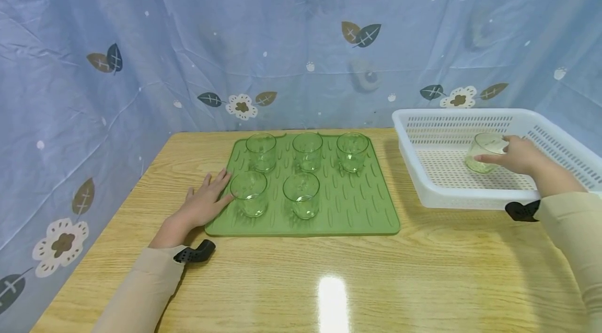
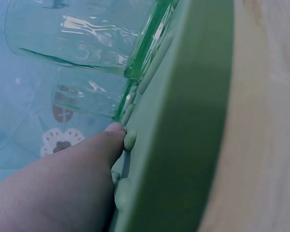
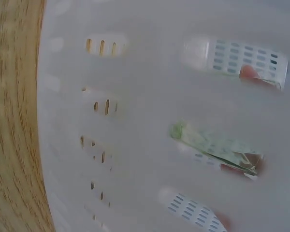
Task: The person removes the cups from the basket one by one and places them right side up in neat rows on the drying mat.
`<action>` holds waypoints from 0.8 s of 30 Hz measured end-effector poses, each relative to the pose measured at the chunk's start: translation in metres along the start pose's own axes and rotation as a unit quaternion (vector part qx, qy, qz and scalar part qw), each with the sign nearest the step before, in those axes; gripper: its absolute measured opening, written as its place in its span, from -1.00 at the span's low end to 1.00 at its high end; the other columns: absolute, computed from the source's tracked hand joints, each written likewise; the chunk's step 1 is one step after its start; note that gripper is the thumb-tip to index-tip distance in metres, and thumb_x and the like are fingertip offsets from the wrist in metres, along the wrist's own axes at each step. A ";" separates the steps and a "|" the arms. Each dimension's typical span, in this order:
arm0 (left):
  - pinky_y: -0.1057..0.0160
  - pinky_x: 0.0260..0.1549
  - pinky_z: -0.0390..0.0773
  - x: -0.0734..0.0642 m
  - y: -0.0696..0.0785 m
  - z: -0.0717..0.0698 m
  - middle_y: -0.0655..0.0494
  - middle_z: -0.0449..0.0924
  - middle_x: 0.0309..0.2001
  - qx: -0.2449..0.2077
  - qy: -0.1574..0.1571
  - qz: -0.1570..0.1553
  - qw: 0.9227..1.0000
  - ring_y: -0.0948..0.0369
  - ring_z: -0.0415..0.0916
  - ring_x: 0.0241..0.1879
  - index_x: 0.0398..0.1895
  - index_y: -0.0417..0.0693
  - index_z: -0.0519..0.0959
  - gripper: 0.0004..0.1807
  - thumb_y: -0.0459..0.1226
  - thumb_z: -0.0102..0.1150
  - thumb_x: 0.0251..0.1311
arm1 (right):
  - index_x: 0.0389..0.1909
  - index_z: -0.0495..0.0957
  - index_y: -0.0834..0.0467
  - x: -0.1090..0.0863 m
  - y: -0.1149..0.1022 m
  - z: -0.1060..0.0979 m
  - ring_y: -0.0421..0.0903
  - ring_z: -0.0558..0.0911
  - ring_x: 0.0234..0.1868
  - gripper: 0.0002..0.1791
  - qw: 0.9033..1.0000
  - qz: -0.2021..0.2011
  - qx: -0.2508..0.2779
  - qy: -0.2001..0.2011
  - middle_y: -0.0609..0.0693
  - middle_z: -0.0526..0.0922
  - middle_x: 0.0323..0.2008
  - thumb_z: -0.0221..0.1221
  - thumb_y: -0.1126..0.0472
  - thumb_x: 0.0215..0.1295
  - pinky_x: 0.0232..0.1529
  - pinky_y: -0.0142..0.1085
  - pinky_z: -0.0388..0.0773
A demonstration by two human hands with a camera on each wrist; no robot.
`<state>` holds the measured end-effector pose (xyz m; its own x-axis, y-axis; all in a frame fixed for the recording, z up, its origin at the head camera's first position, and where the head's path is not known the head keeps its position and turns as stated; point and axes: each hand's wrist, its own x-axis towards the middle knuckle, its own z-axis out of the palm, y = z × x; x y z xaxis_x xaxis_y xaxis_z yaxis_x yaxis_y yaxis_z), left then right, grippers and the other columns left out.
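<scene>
My right hand (image 1: 522, 156) reaches into the white plastic basket (image 1: 425, 192) and grips a clear glass cup (image 1: 476, 158), thumb and fingers around its sides. In the right wrist view the basket's slotted wall (image 3: 150, 145) covers most of that grip. My left hand (image 1: 199, 207) rests at the left edge of the green ridged mat (image 1: 352, 220), fingers spread. Its thumb is beside the front-left glass cup (image 1: 254, 205). Another cup (image 1: 303, 207) stands in the front row, and three more, with the middle one (image 1: 308, 158) among them, make up the back row.
The mat and basket stand on a wooden table (image 1: 263, 280), the basket at the right. A blue patterned curtain (image 1: 291, 35) hangs behind and along the left side. Black wrist devices sit on both cuffs, the left one (image 1: 195, 253) close over the table.
</scene>
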<state>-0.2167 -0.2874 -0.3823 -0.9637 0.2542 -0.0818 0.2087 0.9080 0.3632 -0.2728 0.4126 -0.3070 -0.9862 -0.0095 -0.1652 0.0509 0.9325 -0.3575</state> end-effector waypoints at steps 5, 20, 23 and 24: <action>-0.64 0.24 -0.37 -0.001 0.000 -0.001 -0.13 -0.26 0.66 -0.001 0.001 -0.001 1.000 -0.31 -0.39 0.57 0.68 -0.10 -0.07 -0.16 0.19 -0.20 0.58 | 0.34 -0.30 0.82 0.002 -0.001 0.000 0.73 0.23 0.15 0.24 1.000 -0.002 0.003 -0.003 0.87 0.06 0.15 0.08 -0.26 0.50 0.08 0.45 0.35; -0.65 0.23 -0.35 -0.001 0.000 0.000 -0.14 -0.24 0.65 0.001 0.002 0.002 1.000 -0.32 -0.38 0.56 0.67 -0.13 -0.06 -0.15 0.19 -0.20 0.58 | 0.42 -0.29 0.73 -0.005 -0.002 -0.007 0.72 0.18 0.16 0.24 0.998 -0.003 0.063 0.028 0.81 0.05 0.20 0.06 -0.31 0.48 0.06 0.49 0.30; -0.64 0.24 -0.36 -0.001 0.000 0.000 -0.13 -0.25 0.66 -0.001 0.001 0.002 1.000 -0.31 -0.38 0.57 0.67 -0.13 -0.06 -0.15 0.19 -0.21 0.58 | 0.45 -0.26 0.68 -0.009 -0.003 -0.009 0.70 0.18 0.19 0.20 0.994 -0.009 0.092 0.054 0.76 0.05 0.25 0.08 -0.28 0.48 0.07 0.49 0.28; -0.63 0.24 -0.37 -0.001 0.000 0.001 -0.12 -0.25 0.66 -0.002 0.001 0.002 1.000 -0.31 -0.38 0.57 0.67 -0.12 -0.06 -0.15 0.19 -0.21 0.58 | 0.47 -0.25 0.66 -0.010 -0.003 -0.010 0.69 0.17 0.20 0.19 0.993 -0.011 0.103 0.061 0.75 0.05 0.27 0.09 -0.27 0.48 0.07 0.49 0.27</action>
<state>-0.2156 -0.2874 -0.3827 -0.9631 0.2578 -0.0779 0.2127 0.9055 0.3672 -0.2647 0.4133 -0.2954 -0.9985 0.0263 -0.0480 0.0482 0.8389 -0.5421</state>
